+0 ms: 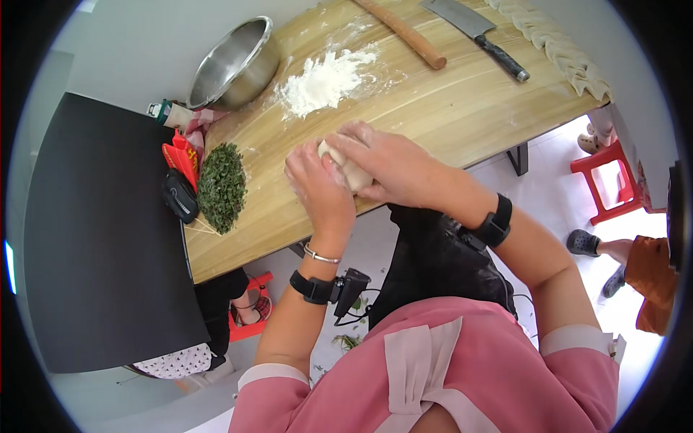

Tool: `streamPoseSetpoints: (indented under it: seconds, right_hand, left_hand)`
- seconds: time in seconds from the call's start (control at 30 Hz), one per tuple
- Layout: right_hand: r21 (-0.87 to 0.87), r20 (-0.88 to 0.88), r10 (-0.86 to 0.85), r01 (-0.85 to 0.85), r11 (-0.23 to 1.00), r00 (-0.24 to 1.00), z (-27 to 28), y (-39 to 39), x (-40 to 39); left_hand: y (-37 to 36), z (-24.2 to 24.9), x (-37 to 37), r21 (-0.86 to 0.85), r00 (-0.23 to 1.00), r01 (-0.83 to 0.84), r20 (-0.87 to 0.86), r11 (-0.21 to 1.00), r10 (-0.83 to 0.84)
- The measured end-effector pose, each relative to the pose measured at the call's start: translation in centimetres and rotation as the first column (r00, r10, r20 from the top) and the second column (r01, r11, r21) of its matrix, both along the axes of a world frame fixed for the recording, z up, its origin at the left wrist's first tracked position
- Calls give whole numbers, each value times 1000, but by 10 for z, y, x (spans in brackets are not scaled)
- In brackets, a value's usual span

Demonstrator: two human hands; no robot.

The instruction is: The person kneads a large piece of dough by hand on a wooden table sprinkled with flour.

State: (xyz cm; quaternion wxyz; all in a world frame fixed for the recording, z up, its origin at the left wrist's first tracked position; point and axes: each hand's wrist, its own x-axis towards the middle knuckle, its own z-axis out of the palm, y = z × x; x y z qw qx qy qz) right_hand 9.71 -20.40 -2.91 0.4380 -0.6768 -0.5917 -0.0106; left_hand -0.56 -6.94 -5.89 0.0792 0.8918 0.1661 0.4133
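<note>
A pale lump of dough (355, 175) is between my two hands at the near edge of the wooden table (462, 108). My left hand (320, 184) wraps round its left side, fingers curled and dusted with flour. From the right, my right hand (382, 162) covers the top and side of the dough, with the thumb underneath. Much of the dough is hidden by my fingers. Beyond my hands lies a patch of white flour (323, 81) on the wood.
A steel bowl (249, 76), a pile of chopped greens (221, 187) and a black case (179, 196) are at left. A rolling pin (408, 35), a cleaver (480, 32) and a row of dumplings (552, 45) lie along the far side. Other people's legs and red stools (603, 180) show beyond the table.
</note>
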Motion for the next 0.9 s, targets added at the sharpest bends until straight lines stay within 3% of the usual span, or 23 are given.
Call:
streamPoseSetpoints:
  seconds: [0.07,0.17,0.27,0.4,0.47,0.6,0.63,0.67,0.7,0.77,0.8,0.83,0.9]
  right_hand:
    - [-275,-99,4,-31,961,995,10,15,9]
    - [-306,-58,-95,73,949,994,1,44,31]
    - [-321,-30,-133,116,940,991,2,61,45]
    - [-387,-94,-240,187,903,966,2,74,49]
    - [-385,-113,-285,222,896,952,-1,79,45]
    - [-288,-108,-423,379,879,899,-4,70,19]
    - [-279,-96,-423,383,881,901,-2,66,11]
    - [-263,-76,-432,400,878,899,-2,61,2]
    - [-250,-61,-441,414,875,895,-3,56,-8]
    - [-161,-56,-414,401,902,908,-11,47,-25]
    - [-63,13,-392,392,918,920,-15,43,-32]
    - [35,83,-372,371,928,924,-19,39,-40]
    - [111,85,-341,332,937,936,-24,26,-49]
  left_hand:
    - [11,4,11,-87,996,-6,-87,996,-1]
    - [44,6,38,-153,967,-113,-243,982,73]
    - [73,10,60,-135,917,-91,-397,987,30]
    - [92,19,80,-201,912,-24,-406,979,-61]
    - [96,24,82,-223,861,-27,-500,974,-90]
    - [104,13,79,-196,902,102,-394,975,-174]
    - [104,8,79,-475,939,149,-208,867,-275]
    - [107,3,79,-701,948,226,0,676,-317]
    - [99,18,72,-699,949,228,3,678,-316]
    - [78,59,48,-973,969,146,104,181,-222]
    - [80,62,42,-957,976,110,53,267,-213]
    - [74,58,35,-958,977,105,49,266,-206]
    - [53,47,17,-630,989,40,-86,776,-122]
